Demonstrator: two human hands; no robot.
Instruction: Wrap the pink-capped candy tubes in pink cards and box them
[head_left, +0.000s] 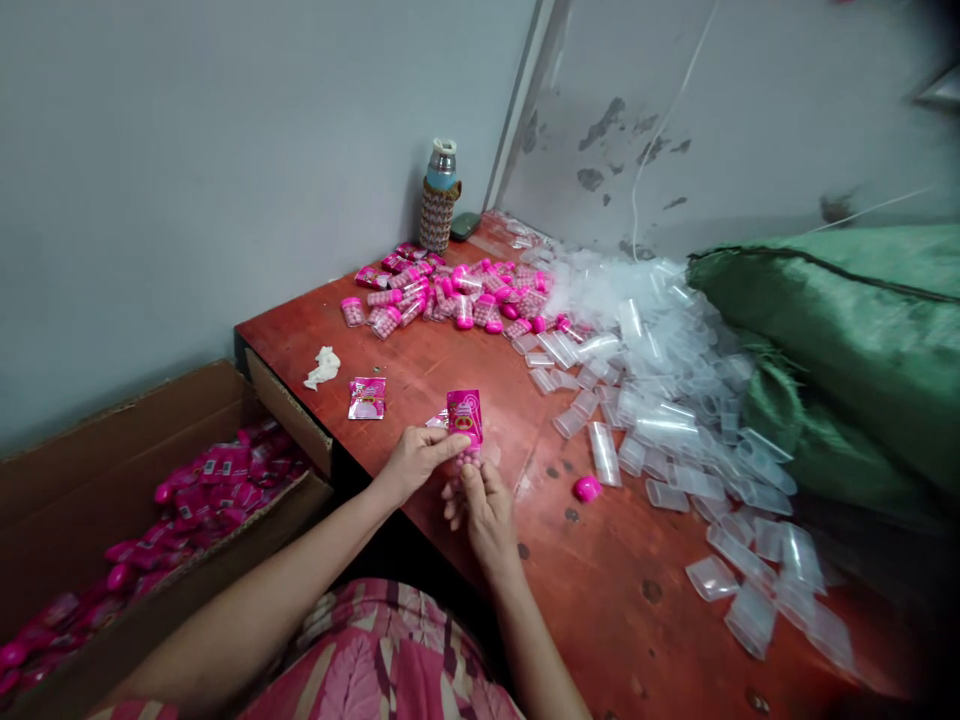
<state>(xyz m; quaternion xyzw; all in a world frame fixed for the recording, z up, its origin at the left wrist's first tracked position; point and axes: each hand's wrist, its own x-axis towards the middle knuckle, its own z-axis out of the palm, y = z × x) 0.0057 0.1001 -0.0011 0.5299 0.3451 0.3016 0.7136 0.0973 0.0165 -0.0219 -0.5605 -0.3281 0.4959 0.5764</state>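
Close to the table's front edge, my left hand (418, 462) is closed, its thumb pressed on a shiny pink sachet (465, 412) that stands upright. My right hand (489, 512) grips a small clear container of pink balls (469, 458) just below the sachet. The two things touch or overlap, and fingers hide much of the container. Another pink sachet (367, 398) lies flat to the left. A loose pink cap (587, 488) rests to the right of my hands. Behind the held sachet, a small foil piece (436, 419) is partly covered.
Filled pink-capped containers (465, 295) lie heaped at the back of the red table (480, 360). Clear empty tubes (675, 430) spread across the right, beside a green sack (840, 350). A flask (439, 205) stands by the wall. Left below, a cardboard box (97, 410) holds pink packs.
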